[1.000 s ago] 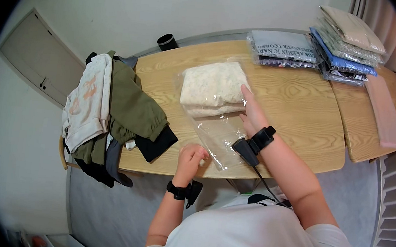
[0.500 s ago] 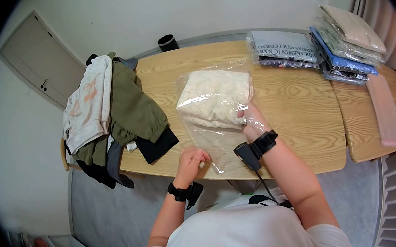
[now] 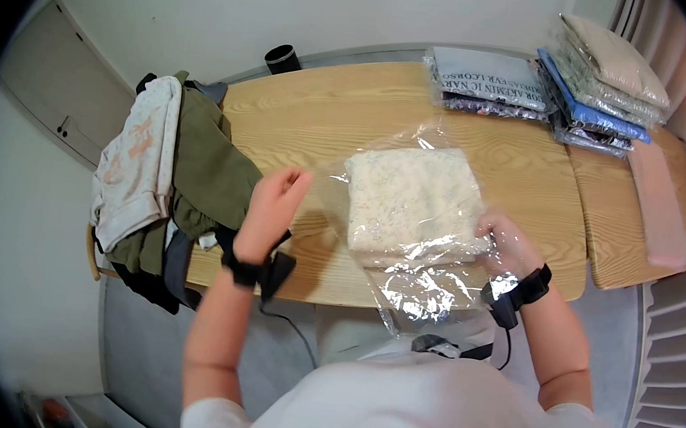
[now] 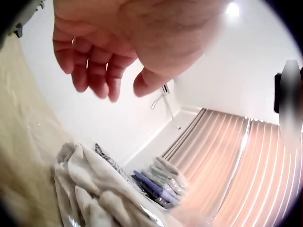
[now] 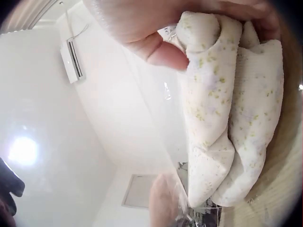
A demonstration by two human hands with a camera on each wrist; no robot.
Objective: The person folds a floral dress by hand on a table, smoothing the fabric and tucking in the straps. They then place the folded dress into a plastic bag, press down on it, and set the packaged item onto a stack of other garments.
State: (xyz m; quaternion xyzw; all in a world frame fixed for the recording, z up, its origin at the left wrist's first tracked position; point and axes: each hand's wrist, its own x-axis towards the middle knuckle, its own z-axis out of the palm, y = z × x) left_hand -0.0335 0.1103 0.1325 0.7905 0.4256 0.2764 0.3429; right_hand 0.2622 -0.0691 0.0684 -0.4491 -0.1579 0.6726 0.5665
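Observation:
A folded cream garment (image 3: 415, 201) with small floral specks lies in a clear plastic bag (image 3: 422, 293) at the table's front. My right hand (image 3: 511, 244) grips the garment's right edge; plastic glints overlap this hand in the head view. In the right wrist view my thumb (image 5: 168, 56) presses one side of the folded garment (image 5: 213, 109), the other fingers being mostly hidden behind it. My left hand (image 3: 276, 200) is raised to the left of the bag, holding nothing. Its fingers (image 4: 97, 78) hang loosely bent in the left wrist view.
Loose clothes, with an olive garment (image 3: 215, 159) and a white printed sweatshirt (image 3: 140, 159), lie heaped at the left table end. Bagged folded clothes (image 3: 491, 79) stand in stacks at the back right. A pink strip (image 3: 660, 205) lies on the right table; a black bin (image 3: 282, 60) stands behind.
The bagged garment has moved right and toward my body, with my right hand now gripping its right edge. My left hand has risen from the table's front edge, up and leftward.

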